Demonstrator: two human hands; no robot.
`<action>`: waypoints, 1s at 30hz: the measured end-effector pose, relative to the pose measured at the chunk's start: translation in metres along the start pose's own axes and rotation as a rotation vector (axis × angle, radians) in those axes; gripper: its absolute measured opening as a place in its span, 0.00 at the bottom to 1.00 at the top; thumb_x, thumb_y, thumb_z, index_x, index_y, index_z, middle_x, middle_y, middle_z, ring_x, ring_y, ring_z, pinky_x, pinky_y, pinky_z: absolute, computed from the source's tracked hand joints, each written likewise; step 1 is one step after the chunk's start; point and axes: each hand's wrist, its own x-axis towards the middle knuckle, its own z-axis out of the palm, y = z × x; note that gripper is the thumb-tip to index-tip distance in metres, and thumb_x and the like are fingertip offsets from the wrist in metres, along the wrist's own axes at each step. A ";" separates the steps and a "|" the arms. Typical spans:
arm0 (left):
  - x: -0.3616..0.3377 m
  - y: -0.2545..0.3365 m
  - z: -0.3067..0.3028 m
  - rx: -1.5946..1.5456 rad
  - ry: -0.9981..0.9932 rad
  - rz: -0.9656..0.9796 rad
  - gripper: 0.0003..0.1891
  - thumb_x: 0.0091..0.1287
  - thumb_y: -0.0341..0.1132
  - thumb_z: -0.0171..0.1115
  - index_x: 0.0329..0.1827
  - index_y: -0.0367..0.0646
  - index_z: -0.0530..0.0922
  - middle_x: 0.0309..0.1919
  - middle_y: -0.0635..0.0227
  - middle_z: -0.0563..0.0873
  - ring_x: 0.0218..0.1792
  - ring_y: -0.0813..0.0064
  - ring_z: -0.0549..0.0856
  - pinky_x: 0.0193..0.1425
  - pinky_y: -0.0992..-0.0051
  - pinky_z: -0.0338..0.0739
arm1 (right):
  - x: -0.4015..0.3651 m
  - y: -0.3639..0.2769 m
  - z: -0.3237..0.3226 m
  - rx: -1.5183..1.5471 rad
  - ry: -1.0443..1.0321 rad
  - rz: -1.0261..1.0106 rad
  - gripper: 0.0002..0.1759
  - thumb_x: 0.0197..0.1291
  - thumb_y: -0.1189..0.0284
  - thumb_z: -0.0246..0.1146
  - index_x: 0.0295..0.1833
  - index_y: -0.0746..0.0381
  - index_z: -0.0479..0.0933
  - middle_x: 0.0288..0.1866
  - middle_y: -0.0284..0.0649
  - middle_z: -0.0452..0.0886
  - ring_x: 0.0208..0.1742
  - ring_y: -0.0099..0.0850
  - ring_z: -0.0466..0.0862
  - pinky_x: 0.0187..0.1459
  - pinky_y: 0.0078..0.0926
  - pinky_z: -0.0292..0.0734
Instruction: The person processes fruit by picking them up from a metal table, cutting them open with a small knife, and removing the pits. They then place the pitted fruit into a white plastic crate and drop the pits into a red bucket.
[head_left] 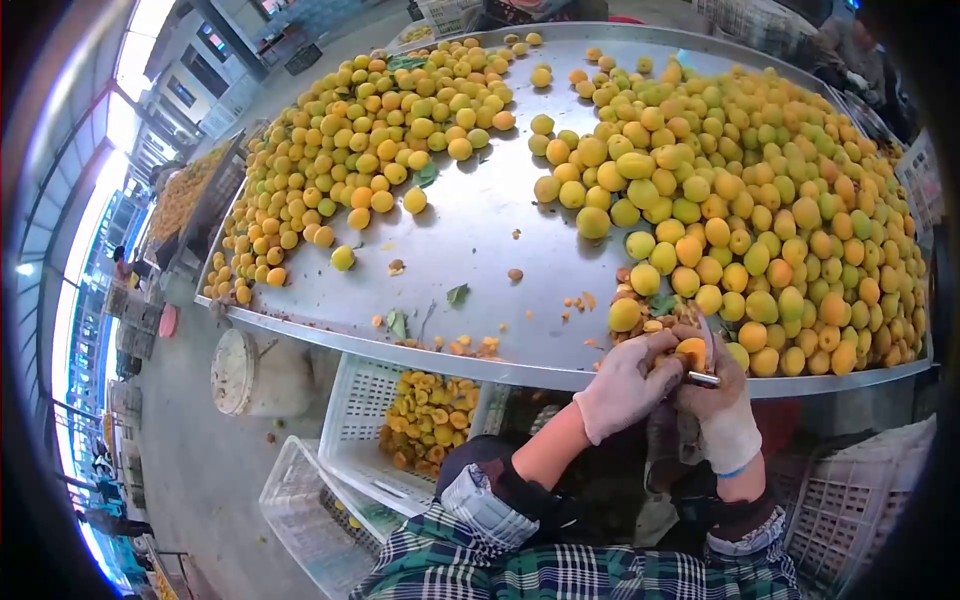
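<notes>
No text, label, brand, number or sign can be read. The white bucket (232,374) at the left, the crate (345,405) at the near left and the metal table (500,290) show no legible lettering; surfaces at the far left are too small and blurred to tell.

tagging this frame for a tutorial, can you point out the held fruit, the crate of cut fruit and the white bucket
Held fruit (692,349): head view, orange surface
Crate (357,412): head view, inner side wall
White bucket (277,375): head view, side
</notes>
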 end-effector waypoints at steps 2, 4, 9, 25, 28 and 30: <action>0.001 -0.006 -0.005 -0.039 0.005 -0.006 0.14 0.66 0.31 0.58 0.52 0.34 0.79 0.42 0.59 0.85 0.41 0.68 0.83 0.49 0.71 0.78 | -0.005 -0.012 0.004 0.301 0.027 0.097 0.24 0.54 0.78 0.65 0.59 0.64 0.75 0.52 0.39 0.81 0.51 0.26 0.81 0.52 0.24 0.77; 0.002 -0.018 -0.008 0.019 0.033 0.205 0.14 0.67 0.33 0.57 0.52 0.36 0.79 0.41 0.58 0.84 0.41 0.66 0.83 0.49 0.72 0.78 | -0.012 -0.028 0.003 0.456 0.013 0.220 0.18 0.60 0.71 0.61 0.55 0.66 0.77 0.37 0.35 0.82 0.34 0.22 0.81 0.34 0.23 0.75; -0.002 -0.011 -0.011 -0.056 0.053 0.187 0.12 0.70 0.28 0.53 0.51 0.33 0.80 0.43 0.59 0.84 0.47 0.74 0.81 0.54 0.71 0.78 | -0.010 0.015 -0.015 -0.265 -0.132 -0.449 0.10 0.67 0.71 0.55 0.48 0.63 0.78 0.24 0.27 0.74 0.21 0.18 0.73 0.23 0.19 0.68; 0.010 0.006 0.015 -1.094 0.091 -0.145 0.34 0.77 0.58 0.35 0.74 0.39 0.60 0.67 0.57 0.72 0.67 0.59 0.72 0.74 0.61 0.64 | -0.018 -0.001 0.020 -0.414 0.029 -0.285 0.43 0.61 0.72 0.58 0.79 0.62 0.45 0.59 0.56 0.78 0.49 0.57 0.81 0.54 0.40 0.78; 0.007 0.006 0.018 -0.903 0.184 -0.141 0.34 0.78 0.58 0.35 0.73 0.38 0.62 0.65 0.58 0.73 0.66 0.61 0.74 0.71 0.62 0.68 | -0.018 0.005 0.022 -0.328 0.027 -0.354 0.42 0.61 0.72 0.59 0.79 0.60 0.50 0.59 0.55 0.78 0.50 0.53 0.83 0.53 0.40 0.78; 0.005 0.011 0.018 -0.792 0.225 -0.096 0.34 0.78 0.58 0.35 0.72 0.38 0.63 0.63 0.57 0.75 0.63 0.63 0.76 0.68 0.64 0.71 | -0.017 0.006 0.018 -0.190 0.006 -0.420 0.40 0.61 0.71 0.61 0.78 0.61 0.53 0.59 0.55 0.78 0.51 0.50 0.83 0.52 0.39 0.79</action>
